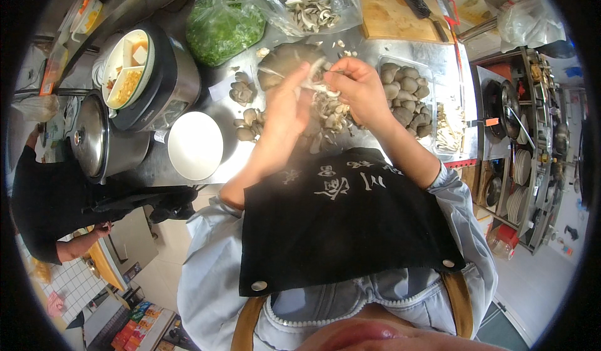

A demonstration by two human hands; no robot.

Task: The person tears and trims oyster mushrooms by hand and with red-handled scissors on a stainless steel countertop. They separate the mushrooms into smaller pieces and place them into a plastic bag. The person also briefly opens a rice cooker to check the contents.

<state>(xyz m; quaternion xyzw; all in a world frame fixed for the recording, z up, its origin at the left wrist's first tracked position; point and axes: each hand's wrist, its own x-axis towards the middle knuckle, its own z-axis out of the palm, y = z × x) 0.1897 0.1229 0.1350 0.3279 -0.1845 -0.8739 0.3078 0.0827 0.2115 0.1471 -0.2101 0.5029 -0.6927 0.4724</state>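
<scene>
My left hand (291, 97) and my right hand (359, 88) meet over the steel counter, both gripping one piece of oyster mushroom (319, 76). Behind my left hand lies a broad, grey-brown mushroom cap (281, 62). Below the hands is a heap of torn mushroom pieces (331, 114). Small oyster mushroom clusters (242, 90) sit left of my left hand. To the right of my right hand, a clear plastic tray holds whole oyster mushrooms (406, 92), and thin pale mushrooms (450, 128) lie beside it.
A white bowl (195, 145), a rice cooker (181, 78) with a divided dish (129, 69) on it, and a lidded steel pot (94, 137) stand left. Behind are bagged greens (225, 29), bagged mushroom strips (312, 13) and a cutting board (396, 15) with a knife (422, 8). Another person (51, 200) stands at far left.
</scene>
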